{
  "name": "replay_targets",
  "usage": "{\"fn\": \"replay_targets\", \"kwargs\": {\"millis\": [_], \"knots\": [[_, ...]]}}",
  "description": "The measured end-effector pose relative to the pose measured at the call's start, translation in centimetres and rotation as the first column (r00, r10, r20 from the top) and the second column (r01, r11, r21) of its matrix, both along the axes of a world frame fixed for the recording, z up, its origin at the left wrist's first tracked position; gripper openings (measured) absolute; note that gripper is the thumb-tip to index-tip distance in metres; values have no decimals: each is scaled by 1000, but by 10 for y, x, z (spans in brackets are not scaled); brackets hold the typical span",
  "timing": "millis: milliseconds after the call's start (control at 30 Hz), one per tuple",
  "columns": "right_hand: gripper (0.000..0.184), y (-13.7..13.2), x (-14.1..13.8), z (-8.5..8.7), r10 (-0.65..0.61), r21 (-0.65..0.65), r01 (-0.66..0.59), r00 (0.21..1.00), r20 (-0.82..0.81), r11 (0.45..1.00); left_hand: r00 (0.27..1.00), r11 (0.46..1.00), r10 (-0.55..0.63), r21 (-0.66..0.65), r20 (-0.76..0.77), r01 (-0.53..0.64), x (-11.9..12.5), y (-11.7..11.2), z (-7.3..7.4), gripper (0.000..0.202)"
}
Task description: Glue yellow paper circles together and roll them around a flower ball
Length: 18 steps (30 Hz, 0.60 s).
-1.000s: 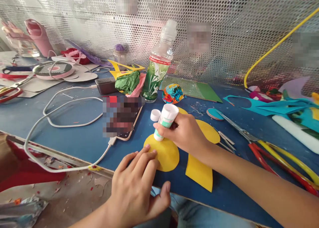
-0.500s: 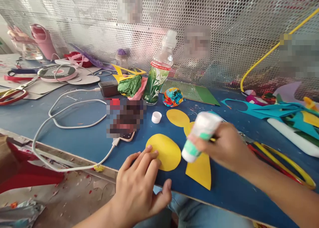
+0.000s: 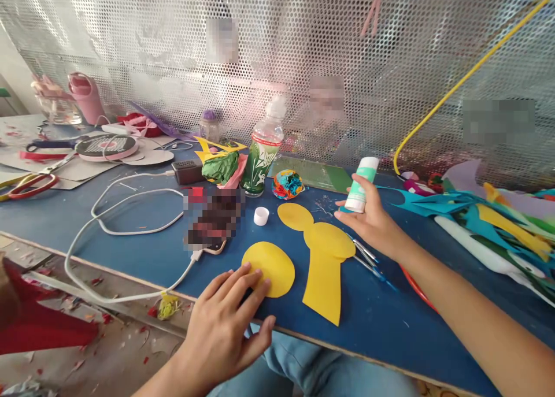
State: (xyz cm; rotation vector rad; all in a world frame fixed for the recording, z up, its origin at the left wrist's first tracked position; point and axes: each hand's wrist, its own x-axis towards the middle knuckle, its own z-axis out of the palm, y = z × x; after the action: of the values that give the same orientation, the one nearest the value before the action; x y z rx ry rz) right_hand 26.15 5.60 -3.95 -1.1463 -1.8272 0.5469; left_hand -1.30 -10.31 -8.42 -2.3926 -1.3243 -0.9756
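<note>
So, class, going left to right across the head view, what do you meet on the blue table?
Red-handled scissors, white cable, white cap, multicoloured paper ball, glue stick in the right hand, teal paper cut-outs.

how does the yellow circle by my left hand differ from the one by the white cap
The near yellow circle has the left hand's fingers on its edge; the far yellow circle, beside the white cap, is untouched. The near one lies apart from other paper; the far one meets another yellow piece. Both lie flat on the table. The right hand holds a glue stick away from both.
</note>
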Motion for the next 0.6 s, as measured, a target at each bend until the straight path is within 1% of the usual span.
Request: {"fn": "replay_targets", "kwargs": {"millis": [67, 133, 200, 233, 267, 333, 367, 400, 433, 467, 500, 533, 600], "knots": [[48, 10, 9, -6, -74, 7, 74, 997, -14, 997, 999, 999, -24, -36, -22, 23, -5, -4, 2, 35], [34, 19, 18, -11, -131, 19, 132, 991, -22, 991, 999, 996, -35, -80, -13, 34, -7, -6, 11, 29], [29, 25, 25, -18, -144, 17, 145, 989, -32, 989, 999, 993, -27, -112, 24, 30, -4, -4, 28, 20], [31, 28, 27, -21, -139, 4, 139, 989, -53, 990, 999, 991, -21, -130, 40, 26, 0, 0, 39, 17], [38, 29, 29, -24, -130, -13, 129, 988, -88, 992, 999, 988, -18, -153, 45, 25, 6, 7, 51, 17], [55, 29, 29, -30, -123, -44, 117, 977, -173, 992, 1000, 962, -23, -273, 0, 22, 23, 28, 74, 21], [59, 28, 28, -31, -128, -64, 117, 971, -203, 991, 999, 933, 1, -360, -52, -19, 33, 42, 84, 24], [58, 27, 27, -32, -140, -88, 123, 965, -221, 988, 992, 902, 3, -428, -124, -56, 44, 58, 92, 25], [54, 25, 26, -31, -155, -113, 132, 961, -229, 985, 978, 878, -4, -469, -207, -96, 55, 75, 98, 28], [48, 23, 24, -30, -163, -138, 133, 959, -232, 981, 954, 848, 12, -502, -299, -168, 66, 92, 101, 30], [43, 22, 24, -29, -164, -158, 128, 957, -238, 979, 920, 800, 60, -532, -388, -277, 75, 109, 101, 33], [40, 20, 24, -27, -161, -170, 120, 955, -251, 978, 906, 780, 77, -540, -417, -315, 84, 125, 100, 37], [42, 18, 25, -22, -163, -176, 116, 946, -282, 978, 890, 751, 89, -557, -448, -356, 96, 150, 94, 43]]}}
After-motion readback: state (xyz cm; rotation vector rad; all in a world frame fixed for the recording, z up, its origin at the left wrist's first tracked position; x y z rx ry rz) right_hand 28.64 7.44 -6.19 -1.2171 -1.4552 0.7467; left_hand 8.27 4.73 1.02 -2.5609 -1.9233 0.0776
